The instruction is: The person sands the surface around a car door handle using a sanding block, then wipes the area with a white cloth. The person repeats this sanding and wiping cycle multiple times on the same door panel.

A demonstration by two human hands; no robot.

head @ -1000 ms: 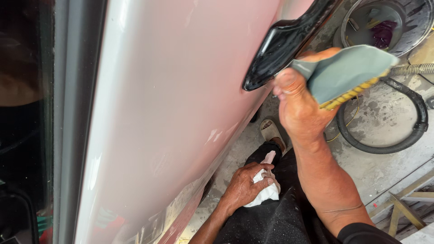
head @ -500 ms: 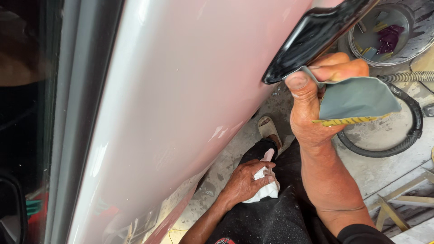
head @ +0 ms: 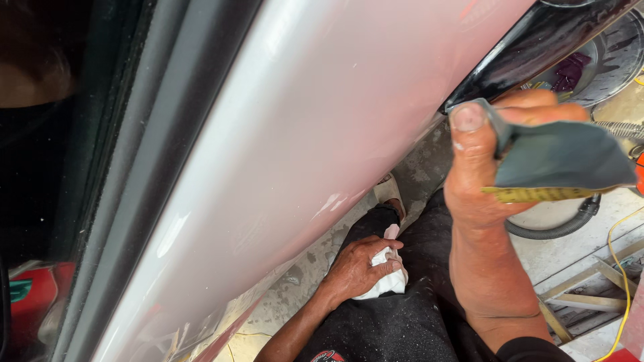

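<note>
My right hand (head: 486, 181) is raised near the camera, pinching a folded sheet of grey sandpaper (head: 560, 157) with a yellow back edge between thumb and fingers. It hovers just off the pale pink-grey car body panel (head: 315, 134), below a glossy black trim piece (head: 537, 43). My left hand (head: 359, 265) rests low on my knee in dark trousers and clutches a crumpled white cloth (head: 386, 278).
A dark window and black pillar (head: 121, 154) run along the left. A round metal basin (head: 597, 60) holding something purple sits on the concrete floor at top right, with a black hose ring (head: 570, 224), a yellow cable (head: 614, 268) and wooden slats (head: 590, 281) nearby.
My right hand with the sandpaper has come down and closer to the camera, away from the black trim. The view has shifted right along the panel. The left hand stays on the knee.
</note>
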